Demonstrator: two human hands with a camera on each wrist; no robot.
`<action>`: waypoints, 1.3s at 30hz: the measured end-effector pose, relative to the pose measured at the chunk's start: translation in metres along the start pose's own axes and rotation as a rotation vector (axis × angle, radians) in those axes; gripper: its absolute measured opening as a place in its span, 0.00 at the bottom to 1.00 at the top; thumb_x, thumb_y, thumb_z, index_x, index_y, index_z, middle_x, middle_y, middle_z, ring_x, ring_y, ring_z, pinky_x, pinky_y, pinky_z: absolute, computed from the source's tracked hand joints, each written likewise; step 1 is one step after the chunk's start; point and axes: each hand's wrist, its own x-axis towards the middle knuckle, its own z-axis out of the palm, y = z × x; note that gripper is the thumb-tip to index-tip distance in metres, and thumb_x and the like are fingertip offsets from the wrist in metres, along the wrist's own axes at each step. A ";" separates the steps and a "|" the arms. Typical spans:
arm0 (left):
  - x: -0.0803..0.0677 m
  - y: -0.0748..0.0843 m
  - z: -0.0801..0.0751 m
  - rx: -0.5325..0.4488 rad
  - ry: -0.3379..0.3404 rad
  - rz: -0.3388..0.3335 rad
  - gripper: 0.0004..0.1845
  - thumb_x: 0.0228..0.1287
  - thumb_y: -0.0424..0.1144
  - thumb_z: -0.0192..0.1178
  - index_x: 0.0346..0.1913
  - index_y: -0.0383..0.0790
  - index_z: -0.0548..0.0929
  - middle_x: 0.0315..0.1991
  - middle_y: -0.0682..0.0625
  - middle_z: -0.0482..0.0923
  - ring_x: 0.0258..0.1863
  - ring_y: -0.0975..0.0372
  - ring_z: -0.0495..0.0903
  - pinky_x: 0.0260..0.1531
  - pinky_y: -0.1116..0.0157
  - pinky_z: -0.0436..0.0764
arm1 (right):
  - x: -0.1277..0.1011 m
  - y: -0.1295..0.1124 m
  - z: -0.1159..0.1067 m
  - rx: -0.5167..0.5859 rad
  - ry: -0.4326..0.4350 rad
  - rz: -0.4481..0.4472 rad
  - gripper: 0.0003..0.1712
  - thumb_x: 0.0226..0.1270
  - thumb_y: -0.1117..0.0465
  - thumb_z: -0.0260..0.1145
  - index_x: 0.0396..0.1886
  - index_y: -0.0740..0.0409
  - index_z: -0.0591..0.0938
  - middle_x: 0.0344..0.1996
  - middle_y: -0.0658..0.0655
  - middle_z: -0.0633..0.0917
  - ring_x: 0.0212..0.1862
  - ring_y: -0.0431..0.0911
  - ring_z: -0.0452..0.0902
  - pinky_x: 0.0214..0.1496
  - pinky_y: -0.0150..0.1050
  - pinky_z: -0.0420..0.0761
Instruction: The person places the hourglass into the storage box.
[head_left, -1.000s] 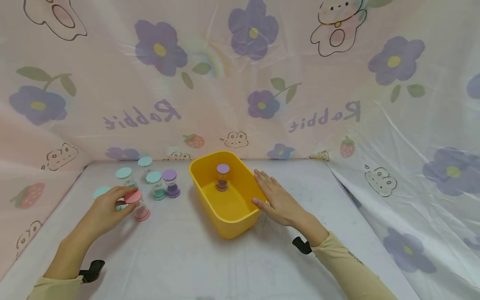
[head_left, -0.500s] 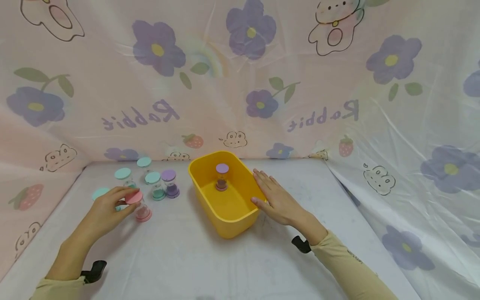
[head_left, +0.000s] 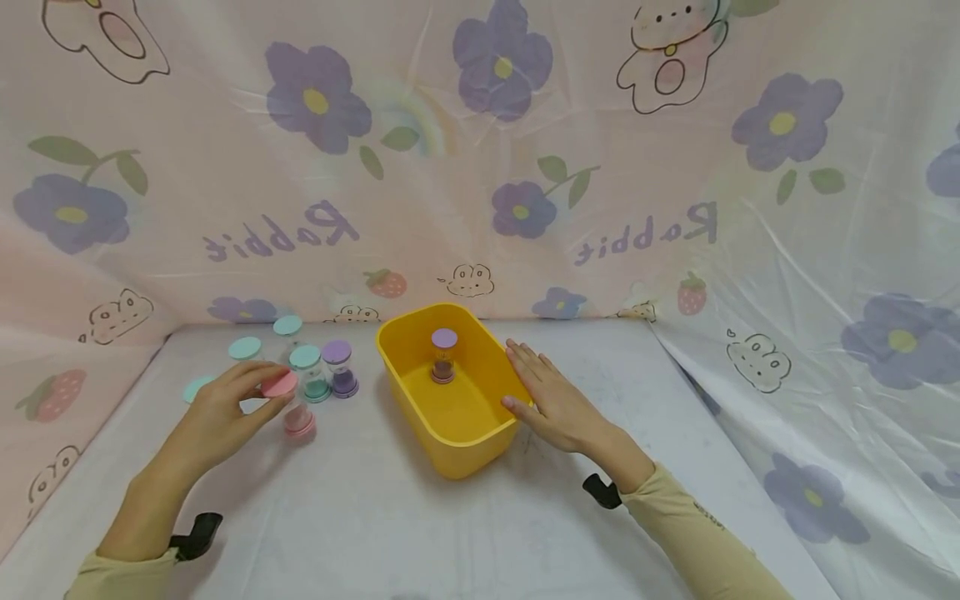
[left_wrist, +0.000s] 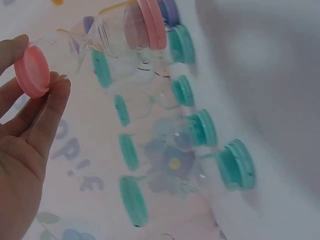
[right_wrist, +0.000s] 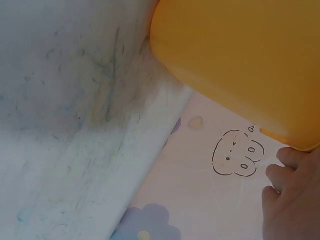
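A white table surface (head_left: pixel 420 533) is being enclosed on three sides by a pink floral cloth backdrop (head_left: pixel 480 167). Left of centre in the head view, the pink sand timer (head_left: pixel 288 404) is being pinched at its top cap by the left hand (head_left: pixel 217 417), thumb and fingers curled round the cap; the timer is being tilted, its lower cap toward the table. In the left wrist view, the same pink cap is being held at the upper left. Just beyond the pink timer, teal sand timers (head_left: pixel 307 372) and a purple sand timer (head_left: pixel 341 368) are standing in a group. At centre, the yellow bin (head_left: pixel 420 417) is being touched on its right wall by the right hand (head_left: pixel 555 404), fingers straight and spread. A second purple timer (head_left: pixel 444 356) is standing upright inside the bin.
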 end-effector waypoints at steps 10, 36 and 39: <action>0.019 0.027 -0.006 0.005 0.014 0.037 0.27 0.56 0.30 0.77 0.60 0.37 0.85 0.57 0.48 0.82 0.51 0.52 0.83 0.43 0.80 0.76 | 0.000 -0.001 0.000 0.000 -0.013 0.014 0.45 0.83 0.39 0.50 0.85 0.59 0.50 0.84 0.55 0.50 0.84 0.52 0.43 0.83 0.56 0.46; 0.095 0.087 0.002 -0.136 0.030 0.271 0.26 0.55 0.27 0.77 0.59 0.37 0.86 0.56 0.47 0.83 0.51 0.54 0.83 0.58 0.83 0.70 | 0.000 0.000 0.000 -0.006 -0.009 0.000 0.45 0.84 0.39 0.49 0.85 0.59 0.49 0.84 0.55 0.50 0.84 0.53 0.43 0.84 0.54 0.45; 0.103 0.091 0.004 -0.153 0.014 0.285 0.27 0.55 0.26 0.77 0.60 0.36 0.85 0.57 0.47 0.83 0.52 0.54 0.83 0.58 0.83 0.70 | 0.000 0.000 -0.001 -0.009 -0.010 -0.003 0.45 0.83 0.39 0.49 0.85 0.59 0.49 0.84 0.54 0.49 0.84 0.52 0.42 0.84 0.53 0.45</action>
